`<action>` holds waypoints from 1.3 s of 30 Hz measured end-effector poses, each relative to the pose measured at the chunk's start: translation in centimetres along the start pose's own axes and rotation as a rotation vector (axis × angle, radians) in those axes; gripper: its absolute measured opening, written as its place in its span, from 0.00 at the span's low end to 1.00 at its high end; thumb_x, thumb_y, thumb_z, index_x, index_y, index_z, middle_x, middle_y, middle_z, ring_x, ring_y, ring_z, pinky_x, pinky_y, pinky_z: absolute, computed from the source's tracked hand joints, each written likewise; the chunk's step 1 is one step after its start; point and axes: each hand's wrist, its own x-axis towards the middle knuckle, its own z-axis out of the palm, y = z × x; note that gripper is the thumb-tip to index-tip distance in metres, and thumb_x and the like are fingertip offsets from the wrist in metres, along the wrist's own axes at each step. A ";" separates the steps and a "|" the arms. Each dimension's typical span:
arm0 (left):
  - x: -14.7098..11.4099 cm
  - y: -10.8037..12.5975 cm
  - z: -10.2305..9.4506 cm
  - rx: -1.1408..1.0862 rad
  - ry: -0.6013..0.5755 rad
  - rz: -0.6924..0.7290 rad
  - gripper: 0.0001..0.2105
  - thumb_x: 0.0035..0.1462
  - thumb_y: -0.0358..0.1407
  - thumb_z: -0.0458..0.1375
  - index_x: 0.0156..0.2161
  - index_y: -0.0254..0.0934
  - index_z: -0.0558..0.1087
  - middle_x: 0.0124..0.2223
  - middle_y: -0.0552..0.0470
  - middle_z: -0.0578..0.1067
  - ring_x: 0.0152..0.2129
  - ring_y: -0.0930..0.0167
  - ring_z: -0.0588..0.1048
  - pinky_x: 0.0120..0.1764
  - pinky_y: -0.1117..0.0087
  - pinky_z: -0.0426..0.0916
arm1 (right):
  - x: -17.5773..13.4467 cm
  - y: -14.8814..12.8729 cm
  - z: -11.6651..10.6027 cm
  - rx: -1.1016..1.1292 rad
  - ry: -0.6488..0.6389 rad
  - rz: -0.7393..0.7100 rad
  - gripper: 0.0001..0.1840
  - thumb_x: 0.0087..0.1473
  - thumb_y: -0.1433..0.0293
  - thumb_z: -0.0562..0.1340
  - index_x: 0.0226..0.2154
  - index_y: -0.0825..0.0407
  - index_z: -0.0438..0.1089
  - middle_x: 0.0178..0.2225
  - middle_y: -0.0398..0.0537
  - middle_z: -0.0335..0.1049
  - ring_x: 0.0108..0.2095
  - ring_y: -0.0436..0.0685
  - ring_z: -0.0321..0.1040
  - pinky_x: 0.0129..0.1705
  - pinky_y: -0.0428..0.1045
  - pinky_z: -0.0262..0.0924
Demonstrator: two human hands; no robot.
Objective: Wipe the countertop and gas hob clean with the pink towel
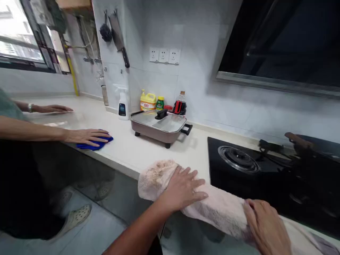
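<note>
A long pale pink towel with brown stains lies along the counter's front edge and hangs over it. My left hand rests flat on the towel, fingers spread. My right hand is farther right on the same towel, fingers curled over a fold of it. The black glass cooktop with a round burner lies just beyond the towel. Behind my left hand stands a brown electric pan with a glass lid.
At left, a co-worker's hand presses a blue cloth on the counter. Along the wall stand a white spray bottle, a yellow jug and a dark sauce bottle. A cleaver hangs above. A black range hood overhangs at right.
</note>
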 end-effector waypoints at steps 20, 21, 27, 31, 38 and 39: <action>-0.3 0.2 -0.4 0.051 0.017 0.054 0.28 0.67 0.61 0.48 0.62 0.51 0.72 0.66 0.49 0.71 0.65 0.52 0.65 0.64 0.43 0.57 | -0.5 1.4 0.3 0.035 -0.028 -0.054 0.23 0.67 0.57 0.48 0.42 0.51 0.74 0.42 0.57 0.75 0.43 0.66 0.71 0.46 0.61 0.63; -0.3 0.2 -0.5 0.048 0.011 0.050 0.28 0.67 0.61 0.49 0.62 0.51 0.72 0.66 0.49 0.71 0.65 0.52 0.65 0.64 0.43 0.57 | -0.5 1.4 0.2 0.028 -0.028 -0.064 0.23 0.67 0.57 0.48 0.42 0.51 0.74 0.42 0.57 0.76 0.43 0.66 0.71 0.46 0.61 0.63; -0.3 0.4 -0.6 0.050 0.003 0.031 0.28 0.66 0.61 0.49 0.63 0.52 0.72 0.67 0.50 0.71 0.66 0.52 0.65 0.65 0.43 0.56 | -0.2 1.2 -0.1 0.032 -0.043 -0.069 0.22 0.67 0.58 0.48 0.42 0.51 0.74 0.42 0.58 0.76 0.43 0.66 0.71 0.46 0.61 0.63; -0.3 0.4 -0.6 0.050 0.002 0.039 0.28 0.66 0.61 0.49 0.63 0.51 0.72 0.66 0.50 0.72 0.64 0.53 0.67 0.64 0.45 0.58 | -0.2 1.0 -0.2 0.051 -0.030 -0.028 0.25 0.67 0.55 0.48 0.42 0.53 0.74 0.41 0.57 0.75 0.42 0.65 0.71 0.46 0.60 0.64; -0.3 0.1 -0.1 0.015 -0.009 0.019 0.28 0.65 0.63 0.50 0.63 0.54 0.72 0.68 0.51 0.70 0.66 0.52 0.64 0.65 0.44 0.56 | -0.4 2.0 0.7 0.042 -0.015 -0.102 0.20 0.63 0.59 0.52 0.41 0.50 0.76 0.41 0.58 0.76 0.42 0.67 0.71 0.45 0.61 0.65; -0.3 0.1 -0.1 0.007 -0.027 0.009 0.29 0.65 0.63 0.50 0.63 0.54 0.71 0.68 0.51 0.69 0.67 0.52 0.63 0.65 0.43 0.55 | -0.4 2.5 1.0 0.043 -0.007 -0.114 0.19 0.62 0.60 0.52 0.40 0.49 0.77 0.41 0.58 0.76 0.42 0.67 0.71 0.44 0.61 0.65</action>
